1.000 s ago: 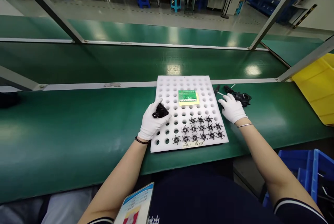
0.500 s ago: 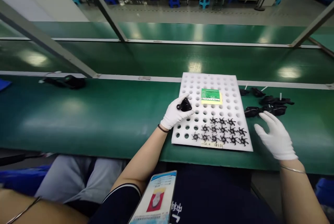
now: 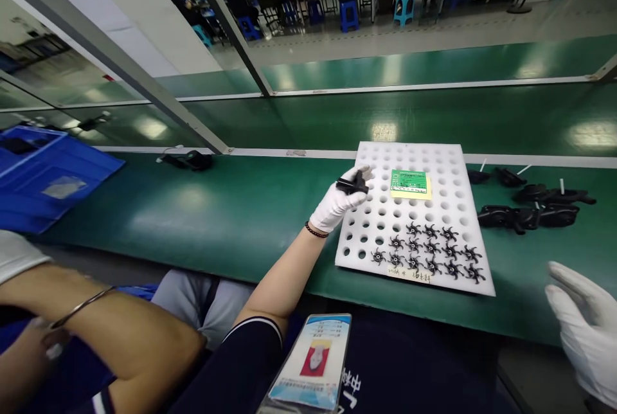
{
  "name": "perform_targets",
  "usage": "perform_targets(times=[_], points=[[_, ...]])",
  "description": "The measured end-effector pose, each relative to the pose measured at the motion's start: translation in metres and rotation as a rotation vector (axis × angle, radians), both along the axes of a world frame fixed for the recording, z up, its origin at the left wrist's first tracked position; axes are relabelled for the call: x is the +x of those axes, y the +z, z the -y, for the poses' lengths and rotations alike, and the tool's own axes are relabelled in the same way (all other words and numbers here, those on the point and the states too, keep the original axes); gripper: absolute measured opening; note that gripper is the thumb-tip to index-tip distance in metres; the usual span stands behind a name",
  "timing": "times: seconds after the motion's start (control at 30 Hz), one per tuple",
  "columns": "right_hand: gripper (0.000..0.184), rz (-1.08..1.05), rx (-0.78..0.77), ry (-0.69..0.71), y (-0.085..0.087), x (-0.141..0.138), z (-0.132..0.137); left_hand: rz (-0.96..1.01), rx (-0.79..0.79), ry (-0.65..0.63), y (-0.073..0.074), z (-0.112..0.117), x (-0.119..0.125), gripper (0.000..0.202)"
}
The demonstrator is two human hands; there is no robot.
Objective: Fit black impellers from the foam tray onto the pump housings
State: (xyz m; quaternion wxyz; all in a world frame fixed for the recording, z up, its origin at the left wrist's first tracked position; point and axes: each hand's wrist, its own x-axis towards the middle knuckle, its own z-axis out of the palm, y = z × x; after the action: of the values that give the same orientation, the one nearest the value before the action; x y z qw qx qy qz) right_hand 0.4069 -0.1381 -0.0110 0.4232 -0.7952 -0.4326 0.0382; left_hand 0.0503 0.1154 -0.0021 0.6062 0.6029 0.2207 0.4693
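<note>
My left hand (image 3: 332, 207), in a white glove, grips a small black plastic housing (image 3: 353, 183) above the left side of a white foam board (image 3: 475, 221). The fingers curl around the piece and partly hide it. Small black impellers (image 3: 432, 247) with curved blades sit in rows over the holes near the board's front edge. At the right edge of the view, over the table's front, my right hand (image 3: 585, 330) is gloved too. Its fingers are apart and nothing shows between them; the picture border cuts off part of it.
Several black plastic assemblies (image 3: 530, 216), some with white stems, lie right of the board. A green and white label (image 3: 409, 181) rests on it. A black part (image 3: 193, 160) and a blue crate (image 3: 58, 176) stand leftward. A co-worker's arm (image 3: 130, 324) reaches in at left.
My right hand has drawn back from the black assemblies toward the lower right. The housing in my left hand has turned. The view has swung left, bringing the blue crate in.
</note>
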Motion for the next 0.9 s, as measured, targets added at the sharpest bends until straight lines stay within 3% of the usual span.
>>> perform_targets(times=[0.07, 0.13, 0.23, 0.27, 0.37, 0.47, 0.57, 0.63, 0.73, 0.9], points=[[0.042, -0.180, -0.004, 0.144, 0.008, -0.032, -0.016, -0.183, 0.093, 0.004, 0.010, 0.016, 0.009, 0.081], [0.043, -0.361, -0.070, 0.388, 0.017, -0.070, -0.037, -0.354, 0.261, 0.012, 0.021, 0.035, 0.022, 0.080], [0.061, -0.918, -0.043, 0.741, 0.026, -0.125, -0.070, -0.449, 0.542, 0.002, 0.034, 0.062, 0.043, 0.077], [0.064, -1.095, 0.009, 0.799, 0.027, -0.139, -0.080, -0.474, 0.605, -0.001, 0.037, 0.069, 0.050, 0.077], [0.054, -1.497, 0.110, 0.734, 0.028, -0.165, -0.099, -0.602, 0.657, 0.038, 0.041, 0.081, 0.061, 0.083], [0.039, -1.723, 0.054, 0.615, 0.027, -0.169, -0.104, -0.673, 0.544, 0.017, 0.038, 0.084, 0.058, 0.093], [0.038, -1.809, 0.048, 0.629, 0.025, -0.167, -0.099, -0.606, 0.419, 0.015, 0.031, 0.087, 0.050, 0.087], [0.043, -1.823, 0.077, 0.709, 0.025, -0.167, -0.095, -0.531, 0.359, 0.060, 0.026, 0.090, 0.047, 0.074], [0.042, -1.837, 0.123, 0.815, 0.027, -0.169, -0.091, -0.392, 0.252, 0.030, 0.020, 0.095, 0.049, 0.052], [0.022, -1.932, 0.172, 0.714, 0.027, -0.168, -0.095, -0.312, 0.163, -0.030, 0.020, 0.101, 0.058, 0.035]])
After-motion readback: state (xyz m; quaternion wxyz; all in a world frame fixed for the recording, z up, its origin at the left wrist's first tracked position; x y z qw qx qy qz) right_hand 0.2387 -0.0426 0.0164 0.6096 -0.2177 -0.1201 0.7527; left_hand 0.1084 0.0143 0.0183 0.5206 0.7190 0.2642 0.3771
